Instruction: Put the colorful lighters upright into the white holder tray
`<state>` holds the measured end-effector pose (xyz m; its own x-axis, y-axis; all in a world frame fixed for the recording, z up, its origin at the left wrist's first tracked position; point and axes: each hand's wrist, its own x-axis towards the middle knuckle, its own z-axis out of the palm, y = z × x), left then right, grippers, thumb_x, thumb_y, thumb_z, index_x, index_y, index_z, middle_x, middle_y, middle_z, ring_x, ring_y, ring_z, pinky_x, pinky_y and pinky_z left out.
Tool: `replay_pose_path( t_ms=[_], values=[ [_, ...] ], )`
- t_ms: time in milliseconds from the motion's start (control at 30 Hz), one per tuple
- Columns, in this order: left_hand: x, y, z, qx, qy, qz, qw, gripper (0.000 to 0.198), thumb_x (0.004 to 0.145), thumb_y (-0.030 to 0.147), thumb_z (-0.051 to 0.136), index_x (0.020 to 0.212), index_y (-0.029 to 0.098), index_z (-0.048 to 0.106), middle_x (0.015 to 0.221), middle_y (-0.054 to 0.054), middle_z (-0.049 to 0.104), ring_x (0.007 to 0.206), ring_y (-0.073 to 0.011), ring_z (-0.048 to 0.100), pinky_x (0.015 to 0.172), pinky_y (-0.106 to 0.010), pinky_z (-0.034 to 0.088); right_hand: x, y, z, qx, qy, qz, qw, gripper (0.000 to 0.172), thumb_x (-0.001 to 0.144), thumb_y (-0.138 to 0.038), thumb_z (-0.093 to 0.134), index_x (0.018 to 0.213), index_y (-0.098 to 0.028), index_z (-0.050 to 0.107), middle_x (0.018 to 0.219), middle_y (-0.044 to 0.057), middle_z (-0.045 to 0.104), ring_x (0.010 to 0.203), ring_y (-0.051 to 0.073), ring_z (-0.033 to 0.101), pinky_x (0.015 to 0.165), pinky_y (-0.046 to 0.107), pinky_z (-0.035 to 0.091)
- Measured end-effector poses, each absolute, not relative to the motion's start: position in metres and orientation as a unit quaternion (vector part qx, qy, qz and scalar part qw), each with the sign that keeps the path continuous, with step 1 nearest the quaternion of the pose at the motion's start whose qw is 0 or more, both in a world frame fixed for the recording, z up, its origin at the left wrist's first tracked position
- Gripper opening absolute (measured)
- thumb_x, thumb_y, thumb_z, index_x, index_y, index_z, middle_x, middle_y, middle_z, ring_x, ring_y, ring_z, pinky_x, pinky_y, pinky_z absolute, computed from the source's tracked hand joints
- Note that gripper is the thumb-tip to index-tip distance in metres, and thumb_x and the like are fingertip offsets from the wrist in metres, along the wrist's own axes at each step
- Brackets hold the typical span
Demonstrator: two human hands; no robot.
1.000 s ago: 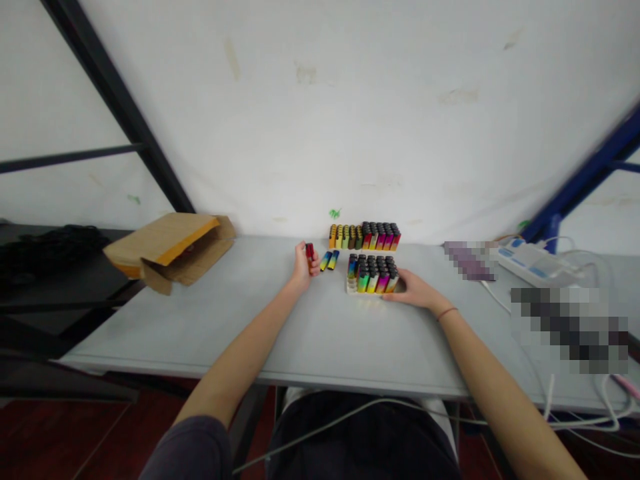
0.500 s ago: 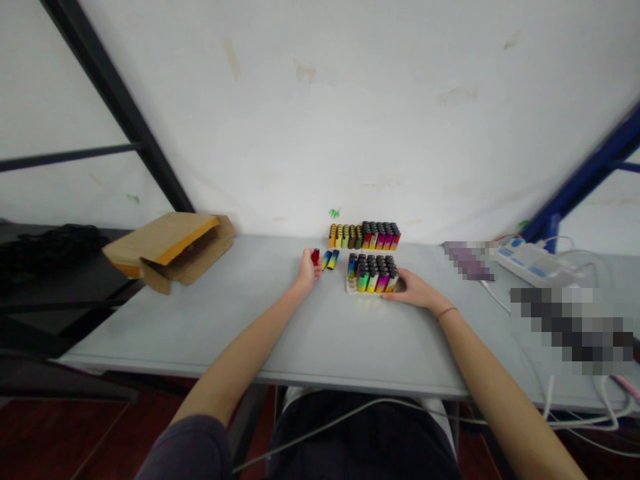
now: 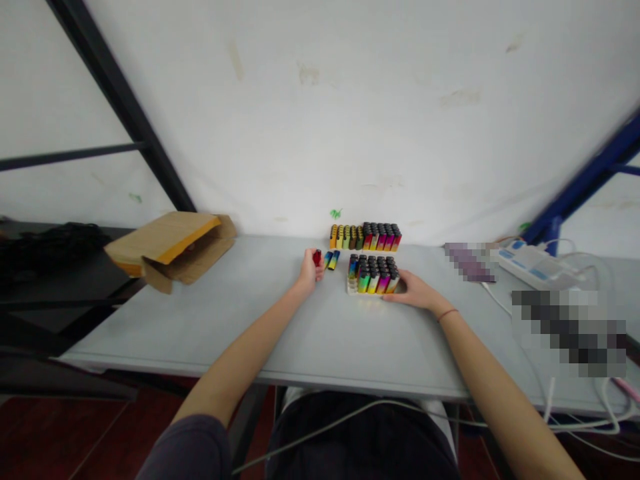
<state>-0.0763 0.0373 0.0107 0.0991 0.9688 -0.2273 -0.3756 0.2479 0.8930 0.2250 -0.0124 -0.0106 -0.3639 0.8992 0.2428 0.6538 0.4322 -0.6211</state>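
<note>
Caution: lighter tray (image 3: 353, 289) may shift.
Your left hand (image 3: 311, 269) grips a red lighter (image 3: 317, 257) beside two loose lighters (image 3: 333, 261); a knock could scatter them. Your right hand (image 3: 416, 292), fingers spread, touches the tray's right end; uneven pressure could slide it.

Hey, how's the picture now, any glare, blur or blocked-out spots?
Head view: a yellowish reflection on the flat grey tabletop before the near block of multicoloured, black-topped lighters; head view: coarse pixel mosaic at right; head view: slightly soft, so the glossy red item in the left hand lacks fine detail.
</note>
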Motion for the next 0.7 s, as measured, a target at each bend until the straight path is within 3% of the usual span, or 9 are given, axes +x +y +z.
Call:
replay_pose_path(
  t_ms=[200, 433, 567, 700],
  values=[
    [-0.076, 0.036, 0.012, 0.329, 0.439, 0.523, 0.652, 0.047, 0.091, 0.053, 0.038, 0.055, 0.023, 0.033, 0.039, 0.008, 0.02, 0.031, -0.0063, 0.015, 0.035, -0.019, 0.011, 0.225, -0.013, -0.009, -0.479, -0.802, 0.218, 0.281, 0.065, 0.07, -0.053, 0.082, 0.122, -0.017, 0.067, 0.124, 0.013, 0.072, 0.112, 0.036, 0.067, 0.102, 0.053, 0.051],
    [-0.068, 0.039, 0.01, 0.433, 0.411, 0.526, 0.606, 0.044, 0.092, 0.061, 0.046, 0.073, 0.021, 0.046, 0.047, 0.007, 0.042, 0.036, -0.008, 0.034, 0.042, -0.021, 0.031, 0.223, -0.014, -0.007, -0.47, -0.801, 0.222, 0.296, 0.067, 0.07, -0.052, 0.083, 0.126, -0.019, 0.066, 0.128, 0.013, 0.07, 0.114, 0.037, 0.066, 0.105, 0.054, 0.05],
    [-0.066, 0.03, 0.012, 0.582, 0.372, 0.535, 0.486, 0.026, 0.086, 0.044, 0.066, 0.083, 0.02, 0.057, 0.074, 0.001, 0.061, 0.064, -0.0117, 0.057, 0.067, -0.024, 0.048, 0.223, -0.013, -0.007, -0.466, -0.802, 0.224, 0.299, 0.069, 0.069, -0.052, 0.083, 0.127, -0.019, 0.066, 0.129, 0.013, 0.07, 0.114, 0.037, 0.066, 0.105, 0.054, 0.05],
    [-0.066, 0.023, 0.016, 0.669, 0.355, 0.52, 0.395, 0.016, 0.075, 0.031, 0.078, 0.083, 0.019, 0.071, 0.092, -0.006, 0.063, 0.09, -0.0185, 0.06, 0.083, -0.028, 0.049, 0.224, -0.012, -0.011, -0.471, -0.801, 0.219, 0.298, 0.072, 0.07, -0.053, 0.083, 0.13, -0.019, 0.064, 0.131, 0.013, 0.069, 0.115, 0.037, 0.066, 0.104, 0.055, 0.05]
  ],
)
